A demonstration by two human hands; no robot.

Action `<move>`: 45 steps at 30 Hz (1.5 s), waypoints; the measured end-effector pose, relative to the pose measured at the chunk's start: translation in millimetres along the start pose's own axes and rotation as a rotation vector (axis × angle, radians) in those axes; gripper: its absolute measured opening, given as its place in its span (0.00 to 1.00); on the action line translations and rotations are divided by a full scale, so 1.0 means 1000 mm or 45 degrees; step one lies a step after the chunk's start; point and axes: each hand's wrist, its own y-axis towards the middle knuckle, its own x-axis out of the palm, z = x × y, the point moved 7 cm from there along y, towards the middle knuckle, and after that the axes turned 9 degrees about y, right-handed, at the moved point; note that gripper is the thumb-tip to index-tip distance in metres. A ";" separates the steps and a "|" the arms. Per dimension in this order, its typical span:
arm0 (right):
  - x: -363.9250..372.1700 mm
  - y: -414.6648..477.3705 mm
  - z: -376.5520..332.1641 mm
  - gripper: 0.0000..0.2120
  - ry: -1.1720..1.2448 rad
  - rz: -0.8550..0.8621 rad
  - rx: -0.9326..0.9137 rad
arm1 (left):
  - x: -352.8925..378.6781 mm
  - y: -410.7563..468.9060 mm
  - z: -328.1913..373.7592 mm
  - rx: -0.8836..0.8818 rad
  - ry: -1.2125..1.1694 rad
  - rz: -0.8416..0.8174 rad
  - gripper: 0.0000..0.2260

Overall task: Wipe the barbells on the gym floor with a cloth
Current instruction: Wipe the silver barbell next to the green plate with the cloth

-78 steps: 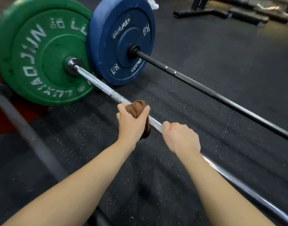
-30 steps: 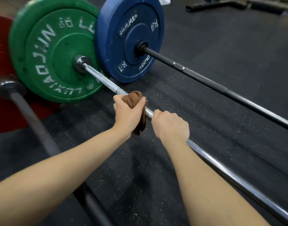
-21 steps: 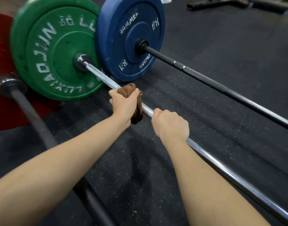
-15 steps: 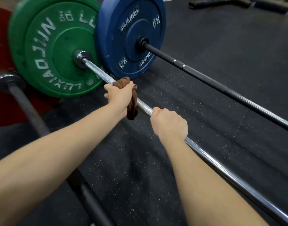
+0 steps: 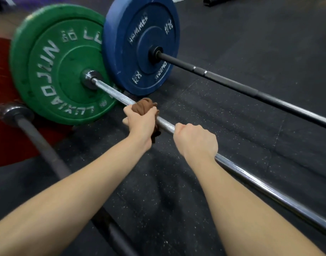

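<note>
Left hand is fisted round a bunched brown cloth, and the cloth is wrapped over the chrome knurled barbell shaft. The cloth sits on the knurled stretch, near the green rubber bumper plate but apart from it, with a short run of bare shaft between. A tail of cloth hangs below the fist on the near side.

Right hand is fisted directly on the same shaft, knuckles up. It's just beside the left hand, with a small strip of knurling showing between the two.

The shaft runs diagonally from the green plate's hub at upper left to the lower right edge, smooth and shiny past the right hand. The green plate stands upright on the black speckled rubber floor, white lettering on its face.

Second bar: black steel shaft through a blue rubber bumper plate, roughly parallel and on the far side. The blue plate overlaps the green one in view; can't tell if they touch.

Third bar: dull grey shaft with a metal collar, on the near side, passing under the left forearm. A red floor mat lies at the left edge.
</note>
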 end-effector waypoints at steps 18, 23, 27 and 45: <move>-0.001 -0.002 0.002 0.09 0.041 0.018 0.146 | -0.037 0.074 0.016 0.323 -0.014 0.133 0.20; -0.004 -0.005 0.001 0.11 0.040 -0.027 0.183 | -0.026 0.062 -0.003 0.336 -0.092 0.098 0.20; -0.003 -0.008 0.005 0.08 0.099 -0.064 0.211 | -0.030 0.065 -0.003 0.406 -0.015 0.062 0.21; 0.013 0.055 -0.071 0.17 0.052 0.161 -0.021 | -0.034 0.071 0.001 0.377 -0.054 0.109 0.20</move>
